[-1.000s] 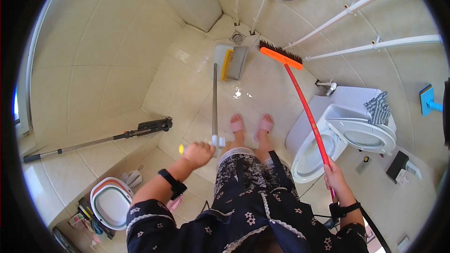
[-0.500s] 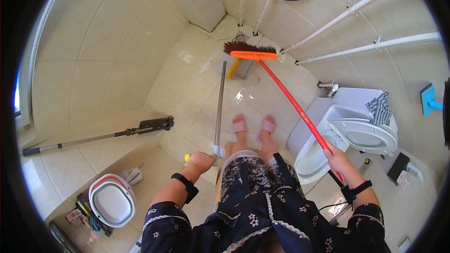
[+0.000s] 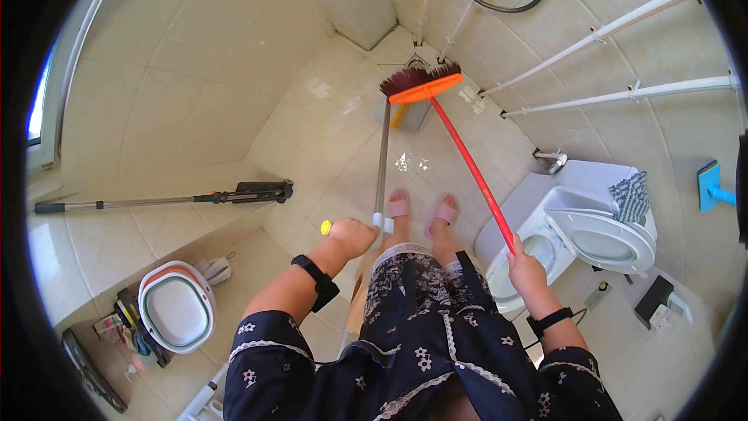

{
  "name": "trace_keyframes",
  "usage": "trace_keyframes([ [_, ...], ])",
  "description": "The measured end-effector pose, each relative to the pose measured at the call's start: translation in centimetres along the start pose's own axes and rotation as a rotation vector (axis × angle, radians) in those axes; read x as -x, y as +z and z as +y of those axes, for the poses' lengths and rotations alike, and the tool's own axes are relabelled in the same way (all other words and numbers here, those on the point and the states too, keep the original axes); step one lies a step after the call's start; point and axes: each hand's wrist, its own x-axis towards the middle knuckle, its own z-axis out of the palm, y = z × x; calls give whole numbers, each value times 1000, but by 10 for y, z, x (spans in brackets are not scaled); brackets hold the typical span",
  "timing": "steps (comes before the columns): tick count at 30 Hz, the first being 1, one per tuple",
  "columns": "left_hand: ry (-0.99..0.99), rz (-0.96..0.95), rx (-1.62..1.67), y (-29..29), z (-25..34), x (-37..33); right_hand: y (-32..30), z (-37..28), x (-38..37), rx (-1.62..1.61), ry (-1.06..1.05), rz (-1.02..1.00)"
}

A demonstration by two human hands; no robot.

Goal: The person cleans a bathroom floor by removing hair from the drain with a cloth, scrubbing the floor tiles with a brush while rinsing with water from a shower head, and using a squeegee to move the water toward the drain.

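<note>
My right hand [image 3: 528,268] is wrapped round the red handle of a broom [image 3: 473,168]. Its orange head [image 3: 425,90] with dark bristles is raised toward the far corner, tilted, bristles pointing away from me. My left hand [image 3: 352,237] is closed on a long-handled dustpan [image 3: 382,160] near the handle's white joint; a yellow end cap [image 3: 326,227] sticks out beside the fist. The grey pan with a yellow edge [image 3: 400,116] lies beyond my feet, partly hidden by the broom head. I cannot tell whether bristles and pan touch.
To the right stands a toilet [image 3: 530,257] with a grey cloth [image 3: 629,196] on it. A folded mop-like pole [image 3: 164,201] lies on the left ledge, above a collapsible basin [image 3: 178,316]. White pipes [image 3: 623,97] run along the right wall. Water spots shine on the tiles.
My left hand has moved forward with the dustpan handle. My right hand has come inward to the left, and the broom head has tilted, its right end higher. The view has shifted a little.
</note>
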Motion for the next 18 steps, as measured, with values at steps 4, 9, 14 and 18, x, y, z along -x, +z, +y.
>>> trace_keyframes([
  [4, -20, 42, 30, -23, 5, -1, 11, 38, 10, 54, 8, -23],
  [9, -21, 68, 66, -22, 4, -4, 21, 73, 38, 21, -48, 8],
  [14, -56, 47, 135, -23, 4, -4, 11, 23, 20, -97, -46, 34],
  [18, -62, 73, 163, -42, 7, -12, 8, 0, -41, 74, -65, 61],
])
